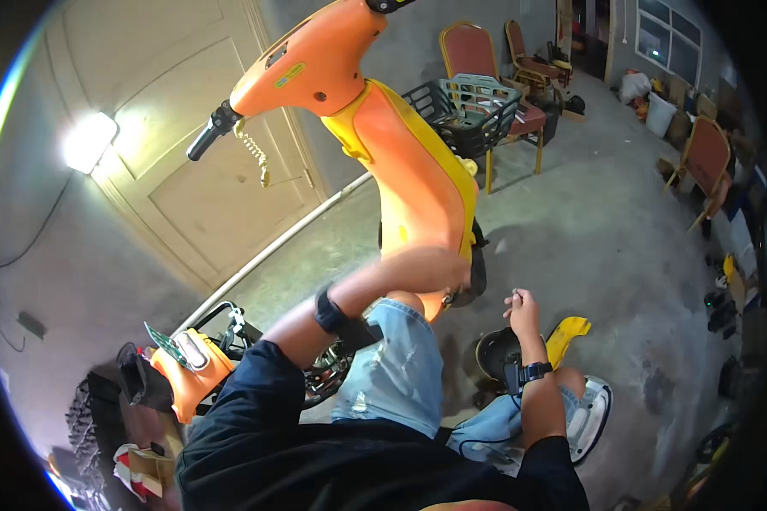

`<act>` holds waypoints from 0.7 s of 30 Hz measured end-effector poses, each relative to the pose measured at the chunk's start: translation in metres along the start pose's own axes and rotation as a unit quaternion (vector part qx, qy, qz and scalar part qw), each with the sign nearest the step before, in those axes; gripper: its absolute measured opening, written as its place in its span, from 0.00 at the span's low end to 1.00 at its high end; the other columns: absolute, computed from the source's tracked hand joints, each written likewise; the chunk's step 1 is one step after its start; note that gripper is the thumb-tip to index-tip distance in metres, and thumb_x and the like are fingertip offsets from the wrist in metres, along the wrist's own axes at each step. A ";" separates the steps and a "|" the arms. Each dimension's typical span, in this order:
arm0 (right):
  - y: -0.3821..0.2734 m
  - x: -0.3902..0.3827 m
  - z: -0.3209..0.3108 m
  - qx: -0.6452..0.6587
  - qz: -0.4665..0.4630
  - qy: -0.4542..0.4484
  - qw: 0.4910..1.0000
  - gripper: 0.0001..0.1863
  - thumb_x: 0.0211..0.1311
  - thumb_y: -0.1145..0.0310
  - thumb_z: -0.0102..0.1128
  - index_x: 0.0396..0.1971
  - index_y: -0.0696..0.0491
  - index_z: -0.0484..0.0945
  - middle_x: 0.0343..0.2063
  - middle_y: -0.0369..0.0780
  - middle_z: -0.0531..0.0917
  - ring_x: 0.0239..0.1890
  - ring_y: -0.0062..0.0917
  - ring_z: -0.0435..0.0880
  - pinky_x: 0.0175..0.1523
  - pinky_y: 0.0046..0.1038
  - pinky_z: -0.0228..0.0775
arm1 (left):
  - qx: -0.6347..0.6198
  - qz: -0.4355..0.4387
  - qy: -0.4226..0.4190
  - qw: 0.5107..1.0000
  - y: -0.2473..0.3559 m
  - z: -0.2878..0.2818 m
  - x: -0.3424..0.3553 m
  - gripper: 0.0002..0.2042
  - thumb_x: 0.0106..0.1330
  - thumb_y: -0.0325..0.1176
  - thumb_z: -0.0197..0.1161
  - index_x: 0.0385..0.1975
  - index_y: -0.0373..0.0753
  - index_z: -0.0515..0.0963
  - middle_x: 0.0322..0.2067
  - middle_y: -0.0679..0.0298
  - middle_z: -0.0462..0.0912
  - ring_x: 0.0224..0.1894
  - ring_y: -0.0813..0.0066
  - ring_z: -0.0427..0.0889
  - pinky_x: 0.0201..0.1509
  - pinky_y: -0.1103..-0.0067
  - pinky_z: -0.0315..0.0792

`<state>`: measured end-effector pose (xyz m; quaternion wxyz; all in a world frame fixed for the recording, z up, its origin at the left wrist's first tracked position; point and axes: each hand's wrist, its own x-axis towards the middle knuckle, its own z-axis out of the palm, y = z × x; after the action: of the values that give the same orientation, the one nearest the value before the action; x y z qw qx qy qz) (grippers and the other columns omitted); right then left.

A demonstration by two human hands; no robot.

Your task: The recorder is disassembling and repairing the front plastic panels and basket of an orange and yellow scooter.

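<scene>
An orange and yellow scooter (413, 183) stands in front of me, its handlebar grip (209, 136) to the upper left. My left hand (443, 269) is stretched across to the scooter's lower body; its fingers are smeared, so whether it touches or holds anything is unclear. Over the floor to the right is my right hand (522, 308), raised with its fingers curled together. Anything between those fingertips is too small to name. Below and beside it lie a dark round object (498, 354) and a curved yellow panel (566, 339). A coiled pale cord (254, 156) hangs below the handlebar.
A bright lamp (91, 143) glows by the door (226, 204) at left. An orange part (194, 379) with a green circuit board (165, 342) sits lower left. Dark crates (484, 102) rest by a red chair (469, 51). Another chair (707, 155) and a white bucket (659, 115) stand right.
</scene>
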<state>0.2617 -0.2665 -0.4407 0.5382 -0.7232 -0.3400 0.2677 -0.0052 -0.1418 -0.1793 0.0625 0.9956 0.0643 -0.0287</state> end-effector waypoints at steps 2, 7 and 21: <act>0.003 -0.010 -0.007 -0.019 -0.037 0.008 0.999 0.15 0.79 0.70 0.46 0.55 0.62 0.74 0.33 0.43 0.86 0.20 0.23 0.82 0.28 0.27 0.76 | -0.105 0.122 -0.128 0.979 0.028 0.097 0.004 0.14 0.69 0.38 0.58 0.48 0.42 0.84 0.45 0.54 0.85 0.51 0.56 0.83 0.56 0.63 0.75; -0.001 -0.027 -0.024 0.003 -0.025 0.058 0.998 0.14 0.79 0.70 0.47 0.55 0.62 0.74 0.34 0.40 0.85 0.20 0.21 0.81 0.27 0.25 0.75 | -0.191 0.238 -0.396 0.866 0.132 0.347 0.025 0.15 0.62 0.35 0.63 0.43 0.33 0.84 0.38 0.55 0.88 0.41 0.60 0.86 0.46 0.63 0.79; 0.009 -0.083 -0.063 -0.089 0.003 0.094 0.992 0.13 0.78 0.71 0.48 0.53 0.62 0.76 0.35 0.42 0.84 0.23 0.20 0.81 0.29 0.23 0.78 | -0.101 0.137 -0.490 0.855 0.182 0.388 0.049 0.20 0.63 0.41 0.65 0.50 0.37 0.86 0.49 0.54 0.87 0.44 0.58 0.81 0.51 0.62 0.71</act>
<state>0.2592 -0.3705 -0.4300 0.5008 -0.7913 -0.3076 0.1689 0.0485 -0.3649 -0.5449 0.1893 0.8396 -0.1090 -0.4974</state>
